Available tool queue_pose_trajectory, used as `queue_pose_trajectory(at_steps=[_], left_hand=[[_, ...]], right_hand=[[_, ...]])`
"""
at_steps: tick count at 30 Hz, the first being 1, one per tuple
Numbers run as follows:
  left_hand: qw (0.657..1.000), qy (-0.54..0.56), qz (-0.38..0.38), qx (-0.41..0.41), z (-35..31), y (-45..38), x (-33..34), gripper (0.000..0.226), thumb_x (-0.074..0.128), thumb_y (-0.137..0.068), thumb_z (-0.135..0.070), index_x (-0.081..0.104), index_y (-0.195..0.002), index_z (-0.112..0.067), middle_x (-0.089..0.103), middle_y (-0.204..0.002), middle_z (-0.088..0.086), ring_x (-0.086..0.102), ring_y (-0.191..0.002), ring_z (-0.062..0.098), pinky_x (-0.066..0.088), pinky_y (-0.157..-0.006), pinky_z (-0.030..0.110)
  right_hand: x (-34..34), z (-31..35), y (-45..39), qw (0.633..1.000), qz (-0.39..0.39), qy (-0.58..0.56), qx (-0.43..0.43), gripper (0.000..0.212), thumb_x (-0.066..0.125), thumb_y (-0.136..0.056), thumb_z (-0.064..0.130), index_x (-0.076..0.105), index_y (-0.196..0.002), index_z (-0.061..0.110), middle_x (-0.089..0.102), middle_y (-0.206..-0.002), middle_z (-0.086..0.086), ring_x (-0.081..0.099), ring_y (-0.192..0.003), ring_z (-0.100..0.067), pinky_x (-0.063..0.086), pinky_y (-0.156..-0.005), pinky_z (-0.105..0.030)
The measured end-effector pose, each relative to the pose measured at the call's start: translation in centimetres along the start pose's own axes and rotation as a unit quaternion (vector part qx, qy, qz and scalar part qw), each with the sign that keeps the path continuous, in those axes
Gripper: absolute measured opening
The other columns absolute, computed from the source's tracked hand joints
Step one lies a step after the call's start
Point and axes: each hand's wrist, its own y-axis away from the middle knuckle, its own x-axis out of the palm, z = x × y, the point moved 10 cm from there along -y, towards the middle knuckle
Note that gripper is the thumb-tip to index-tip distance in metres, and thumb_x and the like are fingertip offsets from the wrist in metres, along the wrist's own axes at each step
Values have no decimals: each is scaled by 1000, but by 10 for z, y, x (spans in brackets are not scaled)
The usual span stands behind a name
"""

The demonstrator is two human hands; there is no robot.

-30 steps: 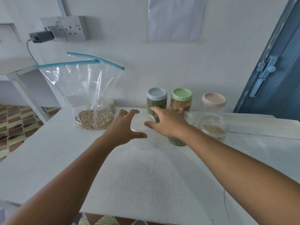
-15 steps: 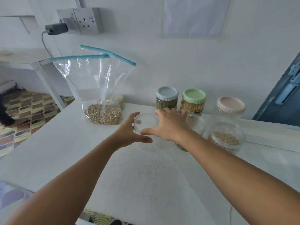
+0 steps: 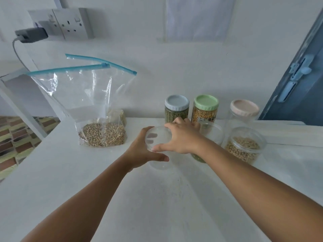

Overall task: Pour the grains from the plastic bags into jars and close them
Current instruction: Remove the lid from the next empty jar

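At frame centre the left hand [image 3: 139,152] wraps the clear jar [image 3: 160,151] while the right hand [image 3: 181,137] pinches its lid [image 3: 156,137] (light, slick plastic, likely best gripped around the wall).

So the zip bag of grains [image 3: 103,123] stands upright at the back left of the table [image 3: 52,172], with a smaller bag [image 3: 120,116] tucked right behind it; to its right, along the wall, three lidded jars in a row [image 3: 176,109] [image 3: 205,109] [image 3: 243,110]; in front of the rightmost one sits a short jar of grains [image 3: 244,145]; both hands [image 3: 138,152] [image 3: 183,137] are on a clear jar [image 3: 158,147] mid-table, left of a second clear container [image 3: 213,133]; wall socket [image 3: 70,23] up behind the bag; door [image 3: 300,75] far right.
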Motion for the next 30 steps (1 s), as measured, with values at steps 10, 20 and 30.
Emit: queue_pose_trajectory(at_steps=[10, 20, 30], left_hand=[[997, -17, 42, 61, -8, -7, 1, 102, 104, -55, -36, 38, -132, -52, 51, -132, -21, 52, -128, 5, 51, -105, 36], [998, -13, 40, 49, -10, -4, 4, 105, 97, -47, -50, 41, -135, -45, 51, -131, -22, 52, -127, 3, 49, -106, 37], [997, -34, 52, 43, -11, -3, 7, 111, 102, -55, -40, 38, -145, -38, 50, -135, -16, 50, -130, 5, 48, -108, 36]], right_hand=[[0, 14, -1, 996, -21, 37, 84, 106, 57, -61, 97, 50, -140, 27, 48, -136, -2, 40, -127, -30, 30, -101, -52], [-3, 10, -7, 1000, -15, 2, 23, 110, 64, -60, 94, 47, -146, 29, 50, -135, 7, 45, -126, -19, 29, -100, -47], [-6, 17, -10, 996, 5, 88, 13, 101, 42, -57, 107, 63, -112, 24, 57, -109, 3, 49, -109, -24, 32, -100, -52]])
